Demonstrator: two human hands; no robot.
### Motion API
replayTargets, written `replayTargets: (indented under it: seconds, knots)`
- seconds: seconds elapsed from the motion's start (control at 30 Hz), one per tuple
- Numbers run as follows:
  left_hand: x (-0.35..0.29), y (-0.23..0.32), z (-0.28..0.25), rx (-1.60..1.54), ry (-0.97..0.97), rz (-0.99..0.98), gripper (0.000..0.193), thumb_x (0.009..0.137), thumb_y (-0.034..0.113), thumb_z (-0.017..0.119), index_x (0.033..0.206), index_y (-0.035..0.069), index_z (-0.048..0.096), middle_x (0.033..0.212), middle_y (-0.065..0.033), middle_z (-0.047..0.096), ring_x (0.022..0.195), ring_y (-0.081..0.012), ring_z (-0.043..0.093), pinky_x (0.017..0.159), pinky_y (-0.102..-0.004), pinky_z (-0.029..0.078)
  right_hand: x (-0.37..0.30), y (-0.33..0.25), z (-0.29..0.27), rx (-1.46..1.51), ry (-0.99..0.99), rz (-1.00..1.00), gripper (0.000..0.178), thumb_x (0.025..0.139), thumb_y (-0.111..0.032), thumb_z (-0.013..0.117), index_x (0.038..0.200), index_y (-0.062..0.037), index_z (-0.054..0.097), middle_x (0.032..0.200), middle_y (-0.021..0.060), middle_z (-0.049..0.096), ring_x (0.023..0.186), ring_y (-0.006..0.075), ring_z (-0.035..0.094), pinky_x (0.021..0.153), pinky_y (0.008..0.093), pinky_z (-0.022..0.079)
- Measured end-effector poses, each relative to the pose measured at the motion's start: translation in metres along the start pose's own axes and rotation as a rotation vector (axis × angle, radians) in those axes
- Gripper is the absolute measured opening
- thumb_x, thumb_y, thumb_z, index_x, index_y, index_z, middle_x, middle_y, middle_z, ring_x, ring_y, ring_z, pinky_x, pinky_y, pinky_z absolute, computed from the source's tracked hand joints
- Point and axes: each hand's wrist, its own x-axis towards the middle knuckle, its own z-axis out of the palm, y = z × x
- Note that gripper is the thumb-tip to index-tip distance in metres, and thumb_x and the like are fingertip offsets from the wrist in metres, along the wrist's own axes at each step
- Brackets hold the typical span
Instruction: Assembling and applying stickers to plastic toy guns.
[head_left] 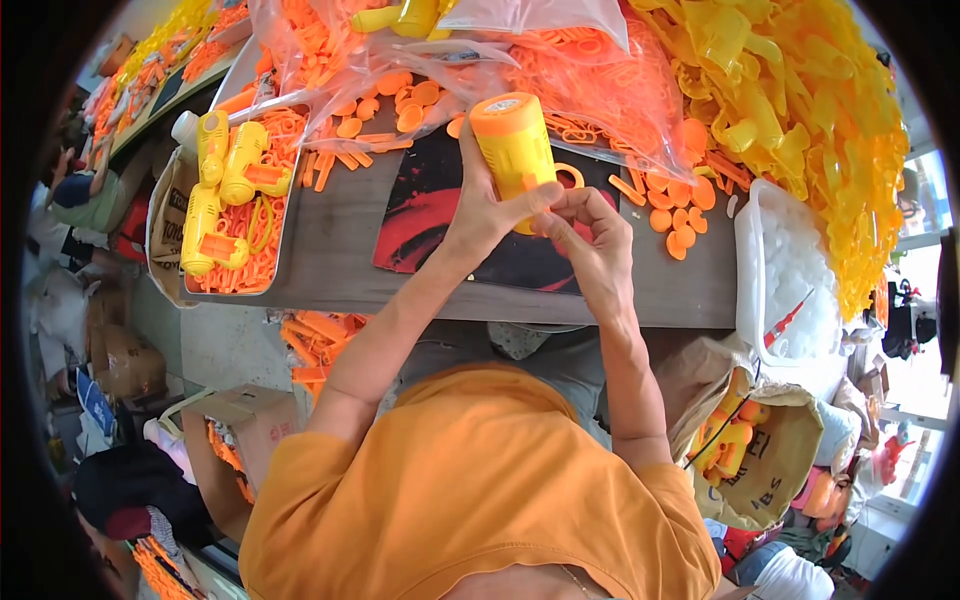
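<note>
I have the yellow cylinder (518, 165) up over the middle of the table (330, 255), above the black-and-red mat (400, 255), with my left grip (485, 195) wrapped round its left side. My right grip (595, 225) meets it at the lower right, thumb and finger brought close together; I cannot tell whether they pinch a small part there or only press the wall. As I judge it, the likeliest trouble is a slip: the wall looks smooth, and a hard push from the right while my left fingers are slack could twist the body or send it down onto the mat. Anything small between my right fingertips could also drop and be lost among the loose orange discs (682, 215) toward the table's right edge, or roll off the near edge. The long axis runs slightly aslant, from the near edge toward the far one, leaning left as it goes. The orange cap (503, 118) points to the far edge and looks tilted up, its round end face showing; the opposite end points down toward the near edge.
</note>
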Motion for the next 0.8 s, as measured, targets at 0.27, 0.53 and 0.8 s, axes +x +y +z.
replayTargets:
  seconds: [0.27, 0.53, 0.8]
  knots:
    - [-0.006, 0.008, 0.004, 0.056, 0.087, -0.014, 0.072, 0.078, 0.001, 0.071, 0.134, 0.009, 0.026, 0.114, -0.0075, 0.049, 0.099, -0.0157, 0.057, 0.084, -0.0314, 0.051, -0.012, -0.013, -0.001, -0.595, 0.237, -0.358, 0.039, 0.082, -0.010, 0.070, 0.117, -0.0011, 0.056, 0.109, 0.0125, 0.060, 0.112, 0.0206, 0.053, 0.097, 0.0349, 0.041]
    - [-0.010, 0.007, 0.000, -0.072, 0.164, -0.087, 0.072, 0.082, 0.006, 0.071, 0.139, 0.009, 0.027, 0.124, -0.0084, 0.047, 0.111, -0.0185, 0.053, 0.096, -0.0343, 0.045, 0.006, 0.020, 0.011, -0.151, 0.014, -0.294, 0.066, 0.082, -0.018, 0.073, 0.138, 0.0010, 0.044, 0.130, 0.0208, 0.054, 0.122, 0.0259, 0.052, 0.100, 0.0347, 0.041]
    - [-0.019, 0.035, -0.013, 1.576, -0.458, 0.570, 0.091, 0.061, 0.013, 0.086, 0.138, 0.009, 0.040, 0.138, -0.0158, 0.035, 0.134, -0.0327, 0.031, 0.114, -0.0471, 0.023, -0.002, 0.002, -0.026, -0.135, -0.107, -0.104, 0.059, 0.082, -0.022, 0.073, 0.131, 0.0013, 0.051, 0.117, 0.0133, 0.063, 0.111, 0.0178, 0.058, 0.097, 0.0310, 0.043]
